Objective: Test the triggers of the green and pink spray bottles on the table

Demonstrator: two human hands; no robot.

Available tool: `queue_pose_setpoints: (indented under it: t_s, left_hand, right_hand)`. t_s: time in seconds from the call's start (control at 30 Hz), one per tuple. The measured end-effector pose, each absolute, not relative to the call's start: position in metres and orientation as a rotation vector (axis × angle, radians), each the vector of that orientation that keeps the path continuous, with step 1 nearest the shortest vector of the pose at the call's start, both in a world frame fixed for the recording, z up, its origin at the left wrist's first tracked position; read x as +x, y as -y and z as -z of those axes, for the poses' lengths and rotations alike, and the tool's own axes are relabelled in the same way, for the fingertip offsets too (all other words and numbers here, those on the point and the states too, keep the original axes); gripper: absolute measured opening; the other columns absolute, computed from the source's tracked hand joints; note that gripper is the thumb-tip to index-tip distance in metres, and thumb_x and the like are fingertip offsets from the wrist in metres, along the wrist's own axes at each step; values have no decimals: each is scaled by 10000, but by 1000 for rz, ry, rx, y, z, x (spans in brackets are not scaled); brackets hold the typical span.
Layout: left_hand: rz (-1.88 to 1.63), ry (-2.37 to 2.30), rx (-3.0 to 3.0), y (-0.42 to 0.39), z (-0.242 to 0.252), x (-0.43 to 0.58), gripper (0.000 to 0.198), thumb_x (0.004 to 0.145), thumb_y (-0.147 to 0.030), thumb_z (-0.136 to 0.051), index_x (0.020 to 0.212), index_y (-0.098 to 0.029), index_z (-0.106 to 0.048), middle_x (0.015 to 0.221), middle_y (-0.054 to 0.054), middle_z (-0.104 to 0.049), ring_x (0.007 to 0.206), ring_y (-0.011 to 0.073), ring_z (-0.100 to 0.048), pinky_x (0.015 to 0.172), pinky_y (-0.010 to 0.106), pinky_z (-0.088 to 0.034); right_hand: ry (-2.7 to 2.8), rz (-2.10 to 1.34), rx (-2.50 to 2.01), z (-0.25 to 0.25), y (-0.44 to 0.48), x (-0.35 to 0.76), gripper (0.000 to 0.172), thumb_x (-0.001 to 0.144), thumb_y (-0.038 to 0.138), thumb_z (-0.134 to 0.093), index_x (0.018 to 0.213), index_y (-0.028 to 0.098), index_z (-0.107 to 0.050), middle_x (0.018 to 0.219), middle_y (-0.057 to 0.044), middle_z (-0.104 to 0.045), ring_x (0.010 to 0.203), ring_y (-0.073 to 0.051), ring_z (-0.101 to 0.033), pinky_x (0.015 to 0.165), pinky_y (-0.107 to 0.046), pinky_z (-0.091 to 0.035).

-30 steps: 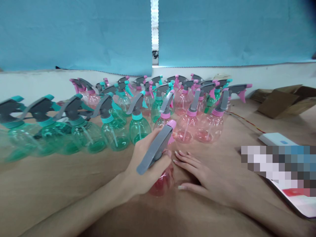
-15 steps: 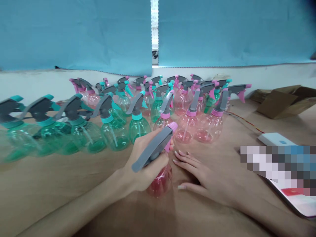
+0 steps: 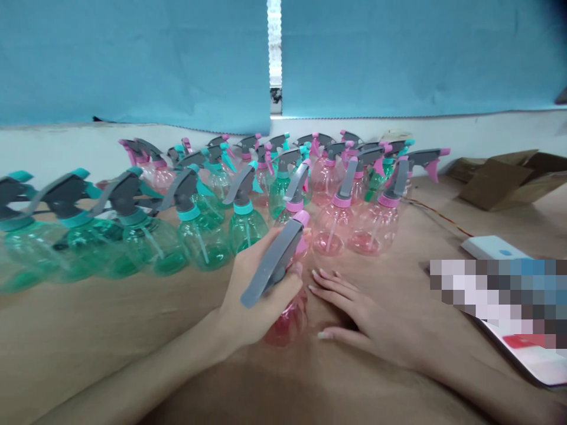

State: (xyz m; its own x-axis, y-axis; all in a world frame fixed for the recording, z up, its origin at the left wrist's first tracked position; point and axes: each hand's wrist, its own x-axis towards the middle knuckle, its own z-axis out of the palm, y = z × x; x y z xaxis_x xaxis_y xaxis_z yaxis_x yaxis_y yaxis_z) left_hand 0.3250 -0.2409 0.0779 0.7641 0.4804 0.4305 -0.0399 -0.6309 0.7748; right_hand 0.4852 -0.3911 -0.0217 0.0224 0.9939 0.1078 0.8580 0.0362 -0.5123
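My left hand [image 3: 252, 295] is wrapped round the neck of a pink spray bottle [image 3: 287, 319] with a grey trigger head [image 3: 274, 260] and a pink nozzle. The bottle stands on the brown table [image 3: 110, 330] right in front of me. Just right of the bottle, my right hand [image 3: 354, 313] lies flat on the table with its fingers stretched out, holding nothing. Behind both hands stand several green spray bottles [image 3: 199, 236] at the left and several pink spray bottles [image 3: 367, 224] at the right, in rows.
A white device [image 3: 494, 248] with a red and yellow wire lies at the right. Cardboard boxes [image 3: 500, 180] sit at the far right. A blurred-out patch and a white sheet [image 3: 540, 360] lie at the right edge. Blue curtains hang behind.
The grey trigger head in my left hand has swung a little, first lower, then back up. My right hand has stayed flat. The view has shifted slightly.
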Motion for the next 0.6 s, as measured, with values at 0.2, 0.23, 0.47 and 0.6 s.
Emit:
queue_pose_setpoints:
  t_s: [0.2,0.23,0.47,0.6]
  left_hand:
    - [-810,-328,2138,240,-77,325,81,769,-213,-517,830,-245,-474,657,-54,-455,545,126,-434,515,242,-393]
    - [-808,-333,2132,240,-77,325,102,767,-208,-529,853,-246,-488,662,-55,-462,550,126,-437,524,241,-399]
    - [-803,-348,2140,239,-75,326,112,769,-230,-543,873,-252,-508,684,-48,-496,569,138,-477,538,248,-410]
    - [-826,-343,2165,238,-76,325,133,769,-237,-522,901,-255,-517,653,-48,-494,538,138,-472,509,249,-411]
  right_hand:
    - [1891,-443,-1865,25,391,488,685,894,570,-527,1474,252,-350,1557,-57,-294,1434,-277,-246,1153,-511,-259]
    - [1896,-449,-1871,25,391,489,686,893,569,-528,1474,250,-351,1558,-55,-290,1435,-276,-244,1153,-509,-260]
    - [1888,-427,-1862,25,391,488,692,891,564,-535,1478,254,-340,1559,-63,-285,1432,-280,-252,1150,-509,-265]
    - [1885,-433,-1861,25,391,488,687,894,562,-533,1478,255,-341,1558,-61,-289,1433,-281,-247,1152,-514,-260]
